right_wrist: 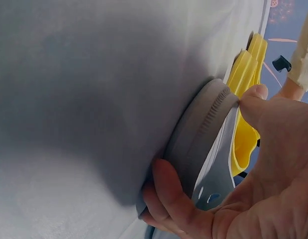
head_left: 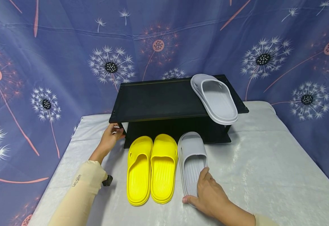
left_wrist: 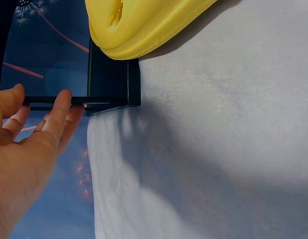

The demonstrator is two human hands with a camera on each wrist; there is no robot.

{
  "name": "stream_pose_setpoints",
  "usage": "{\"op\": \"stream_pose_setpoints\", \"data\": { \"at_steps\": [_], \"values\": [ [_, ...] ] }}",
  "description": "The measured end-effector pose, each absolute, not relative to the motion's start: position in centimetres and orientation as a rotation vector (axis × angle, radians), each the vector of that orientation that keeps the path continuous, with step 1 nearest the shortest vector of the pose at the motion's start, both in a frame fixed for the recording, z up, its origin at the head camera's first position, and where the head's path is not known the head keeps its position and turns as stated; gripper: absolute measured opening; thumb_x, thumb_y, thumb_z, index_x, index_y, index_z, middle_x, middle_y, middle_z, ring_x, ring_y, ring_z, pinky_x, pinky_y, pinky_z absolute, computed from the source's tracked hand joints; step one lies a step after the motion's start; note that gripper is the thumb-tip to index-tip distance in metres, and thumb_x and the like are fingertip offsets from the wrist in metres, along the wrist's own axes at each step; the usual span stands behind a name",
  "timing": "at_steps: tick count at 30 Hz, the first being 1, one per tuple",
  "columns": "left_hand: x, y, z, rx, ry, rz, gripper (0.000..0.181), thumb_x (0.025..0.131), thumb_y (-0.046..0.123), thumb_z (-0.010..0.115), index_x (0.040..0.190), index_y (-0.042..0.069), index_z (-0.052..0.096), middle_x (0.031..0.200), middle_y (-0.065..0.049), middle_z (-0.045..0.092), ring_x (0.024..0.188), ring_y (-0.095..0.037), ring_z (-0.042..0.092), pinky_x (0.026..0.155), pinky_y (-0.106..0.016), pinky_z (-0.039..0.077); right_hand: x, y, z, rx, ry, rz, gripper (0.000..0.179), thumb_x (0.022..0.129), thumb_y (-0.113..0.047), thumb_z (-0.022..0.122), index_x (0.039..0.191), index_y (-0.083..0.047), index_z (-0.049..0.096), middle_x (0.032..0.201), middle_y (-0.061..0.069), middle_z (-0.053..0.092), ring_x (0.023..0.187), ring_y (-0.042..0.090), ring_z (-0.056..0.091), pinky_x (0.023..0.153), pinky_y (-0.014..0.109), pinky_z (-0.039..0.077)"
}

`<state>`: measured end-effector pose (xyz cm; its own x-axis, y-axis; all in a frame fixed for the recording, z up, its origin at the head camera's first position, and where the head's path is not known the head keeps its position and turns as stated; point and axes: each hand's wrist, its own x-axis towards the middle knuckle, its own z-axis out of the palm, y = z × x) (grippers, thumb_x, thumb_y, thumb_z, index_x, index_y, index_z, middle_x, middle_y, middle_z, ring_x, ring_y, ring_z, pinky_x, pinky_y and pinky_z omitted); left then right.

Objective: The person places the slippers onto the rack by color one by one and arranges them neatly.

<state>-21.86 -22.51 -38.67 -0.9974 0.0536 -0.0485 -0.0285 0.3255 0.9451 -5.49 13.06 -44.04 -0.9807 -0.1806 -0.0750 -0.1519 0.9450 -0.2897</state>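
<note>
Evenly grey, ribbed slipper (head_left: 193,166) and black rack (head_left: 158,98) within gripping right and left hands (head_left: 213,194) (head_left: 109,139)

We classify the place as an indoor, curtained-off corner fitted out as a small display stand. We base this on the blue dandelion-print fabric (head_left: 74,34), which hangs in soft folds behind and along both sides of the worktop (head_left: 266,175). We note that a white cloth covers the worktop. On it stands a low, two-tier black rack (head_left: 156,97), with yellow slippers (head_left: 162,171) and grey slippers (head_left: 220,102) as the goods. We cannot determine whether the surrounding building is a home, shop or studio.
</note>
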Motion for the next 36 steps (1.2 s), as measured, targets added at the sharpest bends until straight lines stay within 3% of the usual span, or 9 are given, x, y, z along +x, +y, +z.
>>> {"op": "stream_pose_setpoints", "data": {
  "at_steps": [4,12,36],
  "values": [
    [-22.1,-22.7,-39.0,0.022,2.499,1.788,0.034,0.101,0.005,0.046,0.130,-0.008,0.036,0.118,-0.029,0.045,0.086,-0.016,0.066,0.099,-0.048,0.046,-5.5,13.0,-44.0,-0.247,2.988,-0.423,0.132,0.061,-0.070,0.075,0.130,0.031,0.023,0.116,0.046,0.048,0.094,0.044,0.062,0.074,0.050,0.056],
    [-23.4,-23.7,-41.3,0.035,2.531,1.785,0.035,0.102,0.012,0.047,0.131,-0.003,0.037,0.119,-0.027,0.045,0.107,-0.046,0.059,0.097,-0.045,0.048,-5.4,12.8,-43.8,-0.226,2.974,-0.407,0.127,0.066,-0.067,0.075,0.131,0.030,0.024,0.118,0.046,0.047,0.099,0.044,0.061,0.079,0.051,0.055],
    [-23.4,-23.6,-41.3,0.025,2.512,1.788,0.034,0.102,0.011,0.047,0.131,-0.002,0.036,0.120,-0.028,0.045,0.110,-0.049,0.056,0.098,-0.048,0.047,-5.5,12.9,-43.7,-0.171,2.941,-0.532,0.117,0.072,-0.051,0.078,0.133,0.029,0.018,0.121,0.046,0.044,0.103,0.049,0.055,0.082,0.055,0.052]
  ]
}}
